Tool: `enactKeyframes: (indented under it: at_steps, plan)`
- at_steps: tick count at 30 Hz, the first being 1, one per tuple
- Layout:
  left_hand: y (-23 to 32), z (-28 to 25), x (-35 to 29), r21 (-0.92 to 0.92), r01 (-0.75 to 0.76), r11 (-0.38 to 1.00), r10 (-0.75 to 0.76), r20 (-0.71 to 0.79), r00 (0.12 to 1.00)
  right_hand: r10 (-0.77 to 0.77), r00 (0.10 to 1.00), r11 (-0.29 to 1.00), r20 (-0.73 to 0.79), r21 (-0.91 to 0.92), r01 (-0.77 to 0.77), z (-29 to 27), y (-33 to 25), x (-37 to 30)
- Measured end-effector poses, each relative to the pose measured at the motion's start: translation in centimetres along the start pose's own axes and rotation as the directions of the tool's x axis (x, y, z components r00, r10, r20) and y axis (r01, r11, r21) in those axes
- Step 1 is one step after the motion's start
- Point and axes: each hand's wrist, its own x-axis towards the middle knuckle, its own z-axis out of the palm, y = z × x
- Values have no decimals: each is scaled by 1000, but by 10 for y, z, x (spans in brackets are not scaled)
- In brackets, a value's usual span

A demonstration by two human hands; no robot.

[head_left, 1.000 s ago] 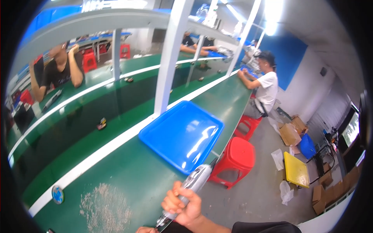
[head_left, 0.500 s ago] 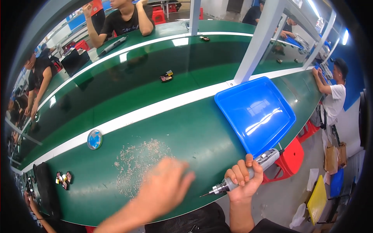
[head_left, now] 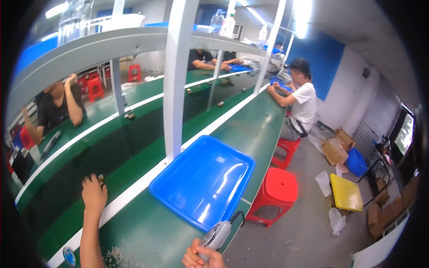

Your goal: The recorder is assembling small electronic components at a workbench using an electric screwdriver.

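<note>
While the right hand at the bottom edge grips a grey power screwdriver ready, the left hand, lower left, closes on a small part on the counter beside the blue tray.

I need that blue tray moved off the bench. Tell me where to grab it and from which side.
Grip the blue tray by its raised rim at the near-right edge, coming from the aisle side by the red stool. The white post blocks the far side, and the tray lies flat, seemingly empty.

both forearms bare, no sleeves, gloves or rings on left hand or right hand.
</note>
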Motion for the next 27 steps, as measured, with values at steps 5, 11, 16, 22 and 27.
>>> enactKeyframes:
  at_steps: [5,11,16,22,27]
  plan:
    - [11,1,16,-30,-122,992,123,42,992,-33,999,999,-6,-16,33,3,-4,-2]
    - [4,-15,1,-136,-255,958,252,-39,967,-23,1000,1000,21,-13,23,5,-2,4]
    - [77,-83,-80,-399,-498,770,549,15,836,-57,998,998,-17,-24,56,0,-9,-3]
    - [107,-146,-183,-406,-697,591,767,15,641,46,998,999,37,-7,-46,0,-14,-14]
    - [103,-146,-216,-387,-697,604,779,98,620,82,997,997,3,-9,-82,-2,-14,-36]
